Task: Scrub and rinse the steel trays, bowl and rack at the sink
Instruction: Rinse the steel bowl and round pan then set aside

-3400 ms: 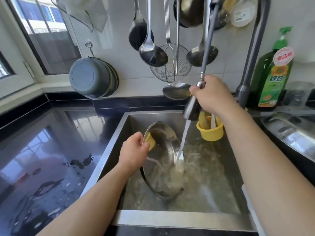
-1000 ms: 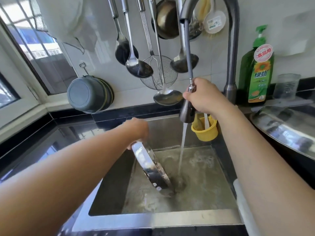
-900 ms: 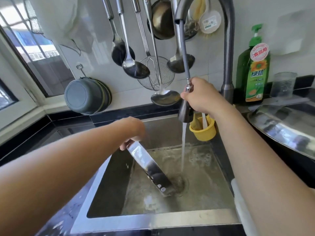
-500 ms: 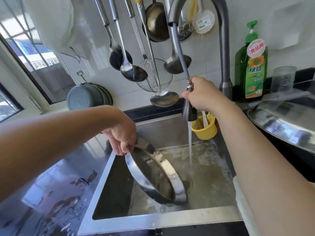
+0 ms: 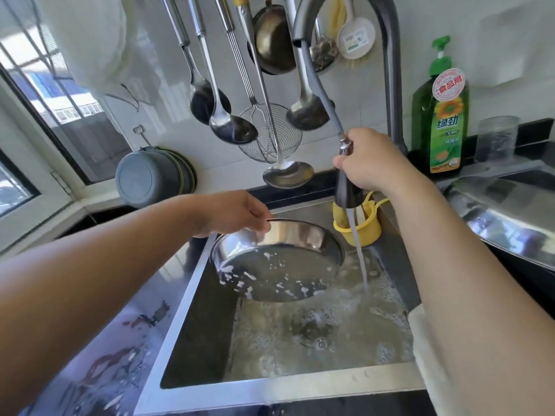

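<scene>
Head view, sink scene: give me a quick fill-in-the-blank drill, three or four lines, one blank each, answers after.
1. The left hand grips the steel tray by its ____.
2. The right hand holds the pull-out ____ head.
3. The water stream falls to the ____ of the tray, not onto it.
4. The holder hanging inside the sink is ____ in colour.

Answers: rim; faucet; right; yellow

Both forearms extended forward. Left hand palm down, fingers curled and pinching a rim at the fingertips. Right hand raised higher, fingers wrapped tight in a fist-like grip, wrist bent downward.
</scene>
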Demonstrator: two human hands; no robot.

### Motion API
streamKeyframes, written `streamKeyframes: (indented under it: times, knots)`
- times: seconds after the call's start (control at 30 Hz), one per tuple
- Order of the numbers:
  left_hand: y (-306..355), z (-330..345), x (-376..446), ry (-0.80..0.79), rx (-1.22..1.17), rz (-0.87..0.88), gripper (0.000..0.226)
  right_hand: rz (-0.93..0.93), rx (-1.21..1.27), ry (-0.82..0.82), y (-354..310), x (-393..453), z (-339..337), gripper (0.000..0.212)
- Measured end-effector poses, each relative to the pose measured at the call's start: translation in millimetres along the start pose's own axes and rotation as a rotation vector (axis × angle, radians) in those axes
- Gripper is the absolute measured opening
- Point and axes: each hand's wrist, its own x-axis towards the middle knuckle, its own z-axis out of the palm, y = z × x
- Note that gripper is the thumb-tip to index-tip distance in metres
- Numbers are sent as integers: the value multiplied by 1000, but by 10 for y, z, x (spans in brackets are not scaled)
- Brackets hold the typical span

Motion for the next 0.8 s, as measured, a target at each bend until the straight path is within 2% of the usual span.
streamKeyframes:
  times: [0.13,0.3,0.5,0.67,0.8]
  knots:
    - [-72,121,-35,45,-311,-77,18,1,127,-24,-70,8,103,18]
    - [-96,244,24,55,-563,-145,20,4,399,-74,-203,-8,289,12]
    - [-101,374,106,100,-662,-184,24,20,508,-75,-277,-15,390,9]
    - [-152,410,151,75,-745,-222,28,17,585,-115,-326,-39,412,23]
    - [-148,433,172,92,-775,-238,35,7,595,-115,-355,-33,440,17]
